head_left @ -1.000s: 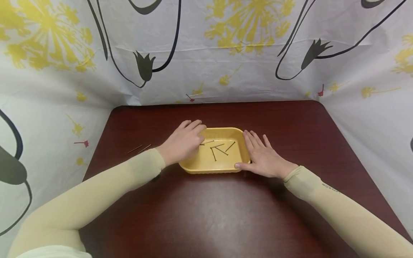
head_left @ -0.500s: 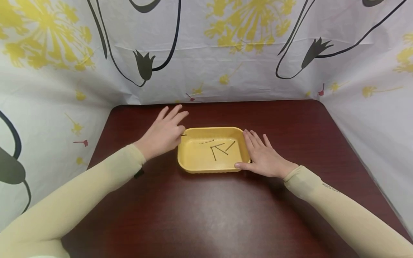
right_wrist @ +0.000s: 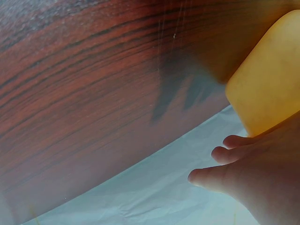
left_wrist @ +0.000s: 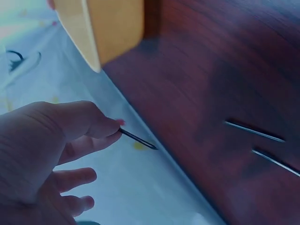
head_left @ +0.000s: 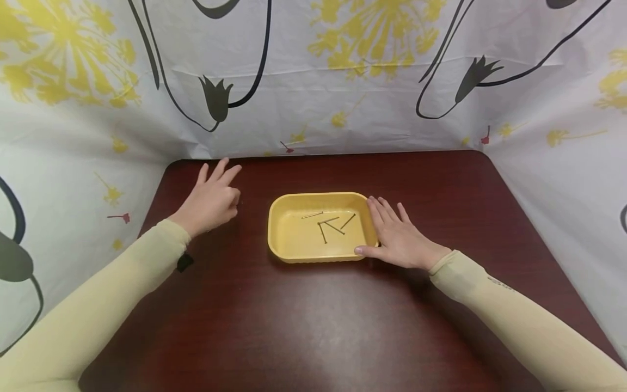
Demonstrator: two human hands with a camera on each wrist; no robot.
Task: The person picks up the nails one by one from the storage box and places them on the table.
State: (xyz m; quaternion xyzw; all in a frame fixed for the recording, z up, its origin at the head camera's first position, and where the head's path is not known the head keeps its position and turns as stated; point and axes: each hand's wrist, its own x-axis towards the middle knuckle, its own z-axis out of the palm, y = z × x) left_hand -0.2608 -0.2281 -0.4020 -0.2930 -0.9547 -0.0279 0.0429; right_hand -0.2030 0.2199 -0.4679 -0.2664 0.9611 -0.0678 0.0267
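Note:
My left hand [head_left: 208, 204] is over the left side of the table, pinching a nail [left_wrist: 139, 138] between thumb and forefinger, its pointed end outward. The other fingers are spread loosely. Two more nails [left_wrist: 254, 130] lie on the tabletop in the left wrist view; in the head view the left hand hides them. A yellow plastic tray [head_left: 313, 258] sits in mid-table with several nails [head_left: 335, 228] scattered on its floor. On the tray's right end rests my right hand [head_left: 399, 237], fingers straight along the rim and thumb at the near corner.
The dark red-brown wooden table [head_left: 313, 326] reaches back to a white patterned cloth [head_left: 313, 98] that hangs behind and along both sides. A small black object [head_left: 184, 262] shows under the left wrist.
My left hand has come out of the tray and moved left over the table, carrying a nail. The right hand stays on the tray's right end.

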